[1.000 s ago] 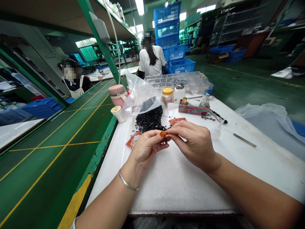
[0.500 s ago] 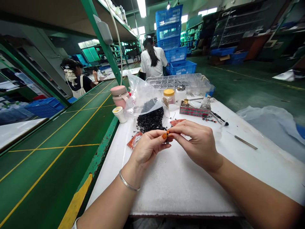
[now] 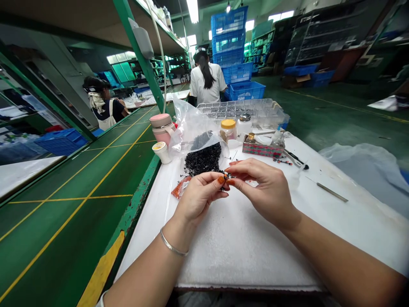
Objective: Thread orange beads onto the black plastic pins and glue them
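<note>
My left hand (image 3: 201, 194) pinches a small black piece (image 3: 225, 175) above the white table (image 3: 249, 238). From the right, my right hand (image 3: 266, 187) meets it, thumb and forefinger closed at the same spot; what they grip is too small to make out. Just beyond the fingers lies a pile of small black parts (image 3: 204, 158), spilling from a clear plastic bag (image 3: 185, 123). A packet of orange bits (image 3: 180, 188) rests left of the pile, and more orange bits are partly hidden behind my right hand.
Beyond the pile stand a pink mug (image 3: 161, 128), white tub (image 3: 161, 152), yellow-lidded jar (image 3: 228, 130), patterned box (image 3: 262, 148) and clear compartment tray (image 3: 255, 110). A thin tool (image 3: 332, 192) lies right. Left runs a green conveyor (image 3: 79, 187). Two people sit farther off.
My right hand's fingertips have shifted slightly, with a little more space between thumb and forefinger. The person at the left has lowered a raised hand. The view has moved a little.
</note>
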Motion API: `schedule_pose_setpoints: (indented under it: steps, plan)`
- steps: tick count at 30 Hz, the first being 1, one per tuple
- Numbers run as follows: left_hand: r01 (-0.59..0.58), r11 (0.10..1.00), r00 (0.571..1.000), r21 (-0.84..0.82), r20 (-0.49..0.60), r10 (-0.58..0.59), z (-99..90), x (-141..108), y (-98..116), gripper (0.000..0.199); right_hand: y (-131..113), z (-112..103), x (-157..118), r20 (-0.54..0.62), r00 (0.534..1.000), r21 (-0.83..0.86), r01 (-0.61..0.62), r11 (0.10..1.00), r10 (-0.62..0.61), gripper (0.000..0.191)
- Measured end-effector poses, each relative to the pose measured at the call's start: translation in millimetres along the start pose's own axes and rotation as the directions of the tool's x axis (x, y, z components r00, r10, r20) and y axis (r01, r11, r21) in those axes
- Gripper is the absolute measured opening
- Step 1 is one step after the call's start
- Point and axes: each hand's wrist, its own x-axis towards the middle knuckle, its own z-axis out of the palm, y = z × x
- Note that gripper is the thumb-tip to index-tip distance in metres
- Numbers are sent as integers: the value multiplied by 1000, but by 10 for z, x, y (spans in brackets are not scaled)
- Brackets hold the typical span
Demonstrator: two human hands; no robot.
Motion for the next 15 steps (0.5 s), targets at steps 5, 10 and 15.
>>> schedule_pose_setpoints:
  steps: [5,10,15]
  plan:
    - [-11,1000,1000,24,-3,11,2,5,5,20,8,21,10,19,998,102,-67,992,66,8]
    - [-13,999,1000,33,-26,14,12,8,3,22,6,40,1,5,996,122,-87,989,87,5]
    - [-13,999,999,37,-29,14,19,4,-6,25,14,53,-12,-10,998,103,-55,993,56,7]
